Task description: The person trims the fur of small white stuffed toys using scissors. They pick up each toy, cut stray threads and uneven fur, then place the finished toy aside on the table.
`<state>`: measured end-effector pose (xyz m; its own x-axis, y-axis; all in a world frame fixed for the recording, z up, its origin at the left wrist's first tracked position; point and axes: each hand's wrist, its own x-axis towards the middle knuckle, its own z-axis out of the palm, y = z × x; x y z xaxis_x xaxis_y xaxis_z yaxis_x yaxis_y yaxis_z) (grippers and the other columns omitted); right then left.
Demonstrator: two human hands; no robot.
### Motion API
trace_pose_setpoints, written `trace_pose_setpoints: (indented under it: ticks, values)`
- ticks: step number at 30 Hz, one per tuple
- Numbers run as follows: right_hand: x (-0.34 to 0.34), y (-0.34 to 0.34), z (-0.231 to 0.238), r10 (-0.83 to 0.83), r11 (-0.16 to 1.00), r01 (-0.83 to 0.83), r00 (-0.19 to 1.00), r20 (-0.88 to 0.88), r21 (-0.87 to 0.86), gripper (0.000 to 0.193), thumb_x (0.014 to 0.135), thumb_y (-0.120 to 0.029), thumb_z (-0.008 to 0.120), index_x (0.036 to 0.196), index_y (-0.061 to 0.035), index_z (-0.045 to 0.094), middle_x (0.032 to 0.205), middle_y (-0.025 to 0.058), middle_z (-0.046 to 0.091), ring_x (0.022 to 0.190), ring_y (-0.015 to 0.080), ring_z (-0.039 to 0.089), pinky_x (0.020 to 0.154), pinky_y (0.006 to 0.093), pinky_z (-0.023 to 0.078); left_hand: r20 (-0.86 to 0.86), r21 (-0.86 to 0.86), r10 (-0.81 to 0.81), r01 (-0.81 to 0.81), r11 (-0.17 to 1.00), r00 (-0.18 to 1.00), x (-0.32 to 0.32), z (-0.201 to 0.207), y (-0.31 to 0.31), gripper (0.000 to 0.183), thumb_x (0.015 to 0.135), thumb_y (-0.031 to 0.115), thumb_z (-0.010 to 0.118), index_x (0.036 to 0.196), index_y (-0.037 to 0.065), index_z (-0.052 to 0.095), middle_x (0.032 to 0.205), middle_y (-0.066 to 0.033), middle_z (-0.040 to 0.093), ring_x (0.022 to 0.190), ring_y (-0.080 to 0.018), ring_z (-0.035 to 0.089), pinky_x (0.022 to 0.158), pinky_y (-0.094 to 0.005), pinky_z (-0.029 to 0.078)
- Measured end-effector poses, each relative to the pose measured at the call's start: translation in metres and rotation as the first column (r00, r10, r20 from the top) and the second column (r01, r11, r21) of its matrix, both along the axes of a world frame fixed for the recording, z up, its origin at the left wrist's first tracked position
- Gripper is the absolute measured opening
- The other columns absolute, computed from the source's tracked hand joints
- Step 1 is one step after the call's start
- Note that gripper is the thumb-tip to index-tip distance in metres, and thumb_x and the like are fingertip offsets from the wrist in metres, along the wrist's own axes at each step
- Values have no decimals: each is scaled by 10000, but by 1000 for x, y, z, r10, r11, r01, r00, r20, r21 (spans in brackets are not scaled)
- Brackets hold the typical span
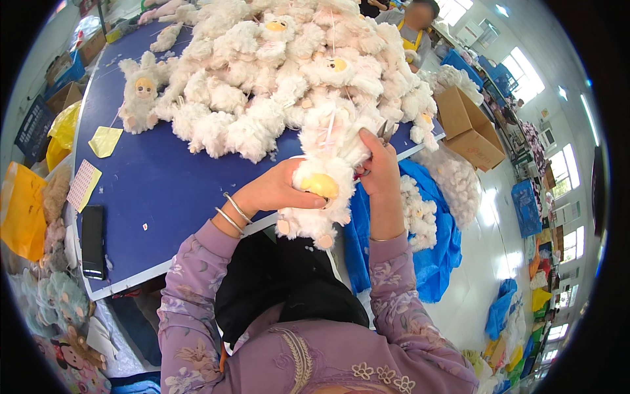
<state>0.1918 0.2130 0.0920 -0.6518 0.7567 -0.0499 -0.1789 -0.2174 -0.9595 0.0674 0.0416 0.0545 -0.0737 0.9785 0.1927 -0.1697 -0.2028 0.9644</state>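
Observation:
Over the table's front edge I hold a fluffy cream-white plush doll (305, 218) with a yellow-covered face and pale pink feet. My left hand (279, 187) is closed round its head, the thumb across the face. Beside the doll's head, my right hand (380, 164) is closed on what look like small scissors (387, 129); their metal tips stick out above the fingers and the rest is mostly hidden. The right fingers also touch the fur at the doll's side. A large heap of similar plush dolls (230, 85) lies just beyond my hands.
On the blue table (164, 197), one doll (139, 92) sits apart at left, near yellow paper (105, 141), a sticker sheet (83, 186) and a black phone (93, 241). A blue bag (443, 243) with white plush stands right, near a cardboard box (469, 128). Another person (415, 33) is beyond.

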Motion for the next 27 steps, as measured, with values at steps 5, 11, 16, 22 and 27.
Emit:
trace_pose_setpoints:
  ticks: [5,11,16,22,27]
  values:
    - [2,8,4,-23,994,15,997,-74,-106,187,867,-209,643,919,-31,620,735,32,615,472,83,469,424,241,314,22,31,40,-41,999,999,0,0,0,504,769,102,760,1216,1,553,1072,-33,641,949,-96,580,875,-276,480]
    - [6,5,11,144,985,-135,986,-79,112,352,993,-310,466,1054,5,611,958,106,655,443,45,284,415,208,267,239,74,298,-323,943,924,-10,-10,9,477,834,137,713,1247,-4,522,1096,-55,632,977,-111,594,865,-276,498]
    - [21,-35,-27,289,911,-362,903,318,198,485,843,-302,666,1209,-15,530,793,18,544,493,41,394,430,193,321,363,115,354,-418,901,862,-12,-8,12,491,847,132,694,1274,2,489,1113,-58,618,980,-126,594,847,-278,507]
    - [9,-63,-39,339,937,-347,930,143,33,542,788,-204,730,1237,-19,488,830,11,561,558,40,437,443,187,350,337,97,473,-530,842,814,-12,-18,17,454,920,257,618,1278,8,491,1131,-71,614,995,-121,590,870,-279,491]
    - [8,-60,-46,266,962,-271,957,120,28,376,846,-107,661,1178,-12,513,826,14,583,543,37,455,431,182,345,619,4,347,-445,896,705,-11,-12,18,513,968,406,519,1272,-7,503,1151,-87,614,1000,-142,600,870,-277,487]
